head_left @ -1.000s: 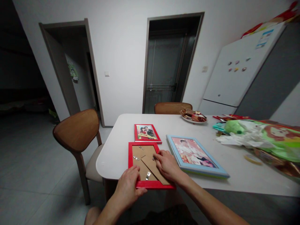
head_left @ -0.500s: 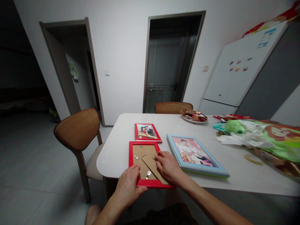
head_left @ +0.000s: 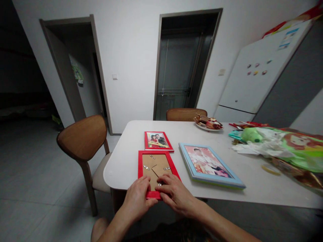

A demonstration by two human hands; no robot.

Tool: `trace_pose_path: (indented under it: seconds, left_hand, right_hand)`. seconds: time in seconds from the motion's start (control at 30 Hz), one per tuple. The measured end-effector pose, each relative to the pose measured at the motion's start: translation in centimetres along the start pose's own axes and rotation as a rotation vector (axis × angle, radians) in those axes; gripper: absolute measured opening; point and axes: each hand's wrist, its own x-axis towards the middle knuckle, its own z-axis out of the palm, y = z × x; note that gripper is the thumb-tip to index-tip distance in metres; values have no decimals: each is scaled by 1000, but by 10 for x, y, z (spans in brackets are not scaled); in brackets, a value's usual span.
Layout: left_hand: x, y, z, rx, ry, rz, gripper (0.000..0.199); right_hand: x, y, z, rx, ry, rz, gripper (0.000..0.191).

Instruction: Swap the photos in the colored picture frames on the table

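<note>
A red picture frame (head_left: 140, 166) lies face down at the table's near edge, its brown backing board (head_left: 159, 160) showing. Small metal clips sit along the board's sides, one of them the right clip (head_left: 167, 168). My left hand (head_left: 137, 195) grips the frame's lower left corner, thumb at the near edge. Curled over the lower right part, my right hand (head_left: 176, 195) has its fingertips on the lower metal clip (head_left: 159, 184), partly covering it. Just beyond lies a second red picture frame (head_left: 146, 141), photo up. A larger light blue picture frame (head_left: 188, 161) lies to the right.
The white table (head_left: 123, 161) carries a plate of wrapped items (head_left: 209, 123) at the back. Green and white plastic packaging (head_left: 272, 143) and a roll of tape (head_left: 270, 170) lie at the right. Wooden chairs stand at the left (head_left: 84, 137) and far side (head_left: 186, 114).
My right hand has moved from the right side clip down to the lower clip, nearer my left hand. The left hand keeps its grip on the frame's lower left.
</note>
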Motion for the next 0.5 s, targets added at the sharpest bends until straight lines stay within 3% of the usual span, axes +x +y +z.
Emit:
trace_pose_path:
  seconds: [0.2, 0.33, 0.5]
  left_hand:
    - [0, -2, 0, -4, -17, -2, 58]
    - [0, -2, 1, -3, -27, -1, 56]
    - [-1, -3, -1, -28, -27, -6, 55]
  right_hand:
    - [35, 15, 13, 27, 59, 76, 30]
    - [68, 24, 25, -66, 23, 147, 28]
    - [79, 24, 31, -158, -25, 84, 22]
